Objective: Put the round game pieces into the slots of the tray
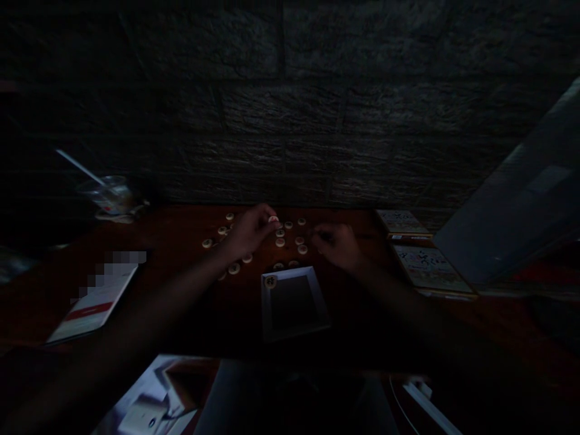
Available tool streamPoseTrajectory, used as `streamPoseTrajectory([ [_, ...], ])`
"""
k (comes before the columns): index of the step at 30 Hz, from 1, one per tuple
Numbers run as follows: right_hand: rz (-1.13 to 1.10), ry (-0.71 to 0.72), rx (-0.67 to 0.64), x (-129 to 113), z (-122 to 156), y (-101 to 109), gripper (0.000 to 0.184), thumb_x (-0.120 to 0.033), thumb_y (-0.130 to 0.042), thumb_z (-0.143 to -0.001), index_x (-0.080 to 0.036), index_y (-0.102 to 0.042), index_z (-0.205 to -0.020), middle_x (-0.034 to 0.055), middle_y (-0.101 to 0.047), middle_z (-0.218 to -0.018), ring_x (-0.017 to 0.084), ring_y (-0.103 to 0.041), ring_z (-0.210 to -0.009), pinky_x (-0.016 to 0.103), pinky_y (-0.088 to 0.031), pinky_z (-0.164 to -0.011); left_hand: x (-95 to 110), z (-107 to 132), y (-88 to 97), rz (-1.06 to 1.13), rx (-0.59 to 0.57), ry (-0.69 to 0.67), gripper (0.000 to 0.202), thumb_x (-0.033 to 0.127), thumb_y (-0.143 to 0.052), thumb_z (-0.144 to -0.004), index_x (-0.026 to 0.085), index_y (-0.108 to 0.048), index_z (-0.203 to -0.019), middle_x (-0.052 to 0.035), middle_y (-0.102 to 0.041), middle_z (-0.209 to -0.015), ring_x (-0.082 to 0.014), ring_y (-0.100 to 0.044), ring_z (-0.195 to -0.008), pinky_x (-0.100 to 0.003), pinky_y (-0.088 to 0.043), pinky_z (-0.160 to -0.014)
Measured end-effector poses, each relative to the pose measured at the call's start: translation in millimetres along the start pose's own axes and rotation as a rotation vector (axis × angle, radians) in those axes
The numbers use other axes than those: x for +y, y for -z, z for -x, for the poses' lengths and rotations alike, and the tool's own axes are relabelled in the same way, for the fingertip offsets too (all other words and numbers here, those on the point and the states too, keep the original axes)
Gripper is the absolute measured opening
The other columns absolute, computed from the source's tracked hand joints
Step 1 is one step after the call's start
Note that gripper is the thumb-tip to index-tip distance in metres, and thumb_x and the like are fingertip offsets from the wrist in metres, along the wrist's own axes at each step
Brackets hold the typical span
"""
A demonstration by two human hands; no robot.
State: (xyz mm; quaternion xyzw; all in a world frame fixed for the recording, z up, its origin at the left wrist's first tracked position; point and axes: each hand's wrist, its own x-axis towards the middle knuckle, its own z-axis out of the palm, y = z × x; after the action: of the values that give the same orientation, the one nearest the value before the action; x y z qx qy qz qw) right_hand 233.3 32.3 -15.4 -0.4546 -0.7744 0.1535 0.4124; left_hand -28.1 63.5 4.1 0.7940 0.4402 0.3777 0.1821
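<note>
My left hand (254,229) is closed, pinching a round xiangqi piece (272,219) with a red mark between thumb and fingertips. It hovers over the dark reddish wooden table (362,290), among several scattered pieces. To the right, my right hand (338,244) has its fingers curled together beside a red-marked piece (299,240). Whatever those fingers hold, if anything, is lost in the dark. Nearer to me lies a shallow open box (319,296) with a pale rim. One piece with a dark character (270,281) rests in its far left corner.
A plastic cup (111,196) with a straw stands at the back left. A flat tablet-like item or booklet (97,302) lies at the left. Two printed boxes (428,266) sit at the right, beside a grey slanted panel (521,181). A stone-block wall (290,115) rises behind the table.
</note>
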Motion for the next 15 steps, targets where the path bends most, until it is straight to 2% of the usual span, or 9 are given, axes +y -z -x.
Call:
streamPoseTrajectory([
  [4,-0.066,-0.002,0.017,-1.9,2.1,-2.2,0.025,-0.030,-0.061,-0.092,-0.018,-0.077,-0.077,0.0032,-0.076,-0.071,0.016,-0.066,-0.062,0.027,-0.045,-0.063,26.6,-9.2,-4.7,0.422,-0.118,0.138,0.027,0.035,-0.082,-0.083,0.018,-0.069,-0.097,-0.0033,-0.076,-0.081,-0.0157,-0.071,-0.070,-0.027,-0.056,-0.066],
  [7,-0.143,-0.007,0.029,-3.6,3.2,-7.0,0.025,-0.030,-0.058,-0.095,-0.019,-0.079,-0.085,0.0040,-0.081,-0.080,0.017,-0.073,-0.071,0.027,-0.052,-0.069,39.6,-9.2,-15.4,0.645,-0.121,0.253,0.033,0.033,-0.088,-0.079,0.017,-0.071,-0.101,-0.0056,-0.080,-0.085,-0.0177,-0.077,-0.076,-0.029,-0.062,-0.070],
  [10,-0.251,-0.033,0.050,-5.6,4.2,-12.2,0.023,-0.034,-0.061,-0.097,-0.020,-0.079,-0.098,0.0045,-0.083,-0.092,0.018,-0.077,-0.081,0.029,-0.057,-0.076,43.9,-1.0,-28.0,0.807,-0.091,0.334,0.034,0.033,-0.089,-0.079,0.015,-0.072,-0.102,-0.0066,-0.081,-0.090,-0.0182,-0.079,-0.077,-0.032,-0.065,-0.076],
  [12,-0.345,-0.068,0.073,-7.4,5.2,-14.6,0.023,-0.039,-0.070,-0.094,-0.020,-0.079,-0.103,0.0054,-0.083,-0.096,0.019,-0.078,-0.084,0.030,-0.059,-0.077,43.3,6.6,-34.4,0.892,-0.129,0.344,0.034,0.033,-0.088,-0.079,0.014,-0.072,-0.102,-0.0074,-0.081,-0.093,-0.0189,-0.080,-0.079,-0.036,-0.067,-0.083],
  [15,-0.398,-0.091,0.092,-11.5,6.6,-16.3,0.023,-0.041,-0.077,-0.089,-0.021,-0.081,-0.100,0.0046,-0.083,-0.094,0.019,-0.078,-0.083,0.030,-0.060,-0.076,40.0,16.5,-38.9,0.939,-0.214,0.314,0.032,0.032,-0.087,-0.082,0.014,-0.073,-0.104,-0.0079,-0.081,-0.097,-0.0203,-0.080,-0.084,-0.038,-0.067,-0.087],
])
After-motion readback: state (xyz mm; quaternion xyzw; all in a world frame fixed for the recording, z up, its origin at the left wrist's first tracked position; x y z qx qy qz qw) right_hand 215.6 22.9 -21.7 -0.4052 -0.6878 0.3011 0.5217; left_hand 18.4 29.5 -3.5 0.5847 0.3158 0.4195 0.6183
